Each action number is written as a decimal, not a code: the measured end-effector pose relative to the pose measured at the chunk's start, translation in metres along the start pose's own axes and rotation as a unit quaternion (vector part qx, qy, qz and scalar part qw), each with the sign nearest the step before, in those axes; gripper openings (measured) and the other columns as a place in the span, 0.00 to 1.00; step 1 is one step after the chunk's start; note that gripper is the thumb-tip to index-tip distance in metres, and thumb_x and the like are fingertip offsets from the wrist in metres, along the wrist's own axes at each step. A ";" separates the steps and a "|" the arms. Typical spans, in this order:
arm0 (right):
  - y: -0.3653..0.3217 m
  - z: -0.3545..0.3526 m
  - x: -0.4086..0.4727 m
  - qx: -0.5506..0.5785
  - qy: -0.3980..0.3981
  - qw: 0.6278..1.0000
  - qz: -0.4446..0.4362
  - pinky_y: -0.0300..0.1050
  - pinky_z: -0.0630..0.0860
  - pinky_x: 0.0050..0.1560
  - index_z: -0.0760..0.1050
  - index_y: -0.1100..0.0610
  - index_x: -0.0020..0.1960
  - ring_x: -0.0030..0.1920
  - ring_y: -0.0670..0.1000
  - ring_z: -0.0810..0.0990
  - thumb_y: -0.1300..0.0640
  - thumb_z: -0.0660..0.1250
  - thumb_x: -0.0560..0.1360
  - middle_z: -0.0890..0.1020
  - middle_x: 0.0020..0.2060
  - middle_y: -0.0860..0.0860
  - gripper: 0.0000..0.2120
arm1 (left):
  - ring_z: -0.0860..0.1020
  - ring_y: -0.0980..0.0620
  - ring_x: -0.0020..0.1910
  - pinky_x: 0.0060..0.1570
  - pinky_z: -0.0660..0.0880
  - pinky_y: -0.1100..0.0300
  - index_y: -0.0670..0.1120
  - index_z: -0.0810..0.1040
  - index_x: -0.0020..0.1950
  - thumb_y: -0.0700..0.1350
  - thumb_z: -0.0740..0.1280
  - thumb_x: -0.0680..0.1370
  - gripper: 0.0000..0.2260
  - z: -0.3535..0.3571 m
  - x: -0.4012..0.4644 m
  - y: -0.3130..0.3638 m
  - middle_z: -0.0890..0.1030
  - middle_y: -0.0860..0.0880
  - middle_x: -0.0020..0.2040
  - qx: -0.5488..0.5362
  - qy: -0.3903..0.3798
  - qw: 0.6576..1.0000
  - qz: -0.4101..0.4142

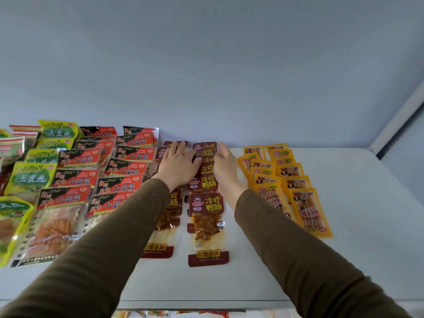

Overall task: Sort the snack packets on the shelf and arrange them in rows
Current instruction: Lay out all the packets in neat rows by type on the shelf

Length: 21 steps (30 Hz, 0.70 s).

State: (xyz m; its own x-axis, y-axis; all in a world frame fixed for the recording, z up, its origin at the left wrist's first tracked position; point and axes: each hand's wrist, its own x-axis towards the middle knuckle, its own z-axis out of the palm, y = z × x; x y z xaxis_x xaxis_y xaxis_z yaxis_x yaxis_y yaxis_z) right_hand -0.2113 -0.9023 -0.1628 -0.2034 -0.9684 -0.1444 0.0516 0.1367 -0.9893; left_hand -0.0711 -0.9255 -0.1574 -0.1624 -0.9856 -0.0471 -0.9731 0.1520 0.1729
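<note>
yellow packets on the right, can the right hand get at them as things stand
Probably yes: the right hand stands open at the dark red packets, and the yellow packets lie just to its right with nothing between.

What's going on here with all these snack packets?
A person is tidying snack packets on a white shelf into rows by kind. Both hands are at the dark red packets in the middle: the left hand lies flat on one row, and the right hand stands edge-on against the right side of the neighbouring row, fingers straight. Red-and-black packets and green ones lie in rows to the left, yellow ones to the right.
</note>
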 end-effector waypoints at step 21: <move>0.004 -0.023 -0.030 0.052 -0.072 0.996 0.019 0.35 0.79 0.50 0.67 0.51 0.76 0.58 0.38 0.79 0.51 0.58 0.85 0.79 0.64 0.43 0.20 | 0.36 0.48 0.82 0.80 0.35 0.44 0.62 0.35 0.81 0.72 0.36 0.79 0.33 0.030 -0.160 0.044 0.39 0.50 0.84 0.076 -0.001 0.991 0.110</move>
State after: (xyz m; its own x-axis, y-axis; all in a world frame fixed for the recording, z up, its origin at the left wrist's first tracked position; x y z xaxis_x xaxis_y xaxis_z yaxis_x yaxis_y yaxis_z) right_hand -0.2276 -0.8676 -0.1630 -0.0573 -0.9840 -0.1688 0.1585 0.1580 -0.9746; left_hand -0.0928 -0.7588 -0.1713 -0.3736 -0.9272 -0.0261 -0.9274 0.3728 0.0298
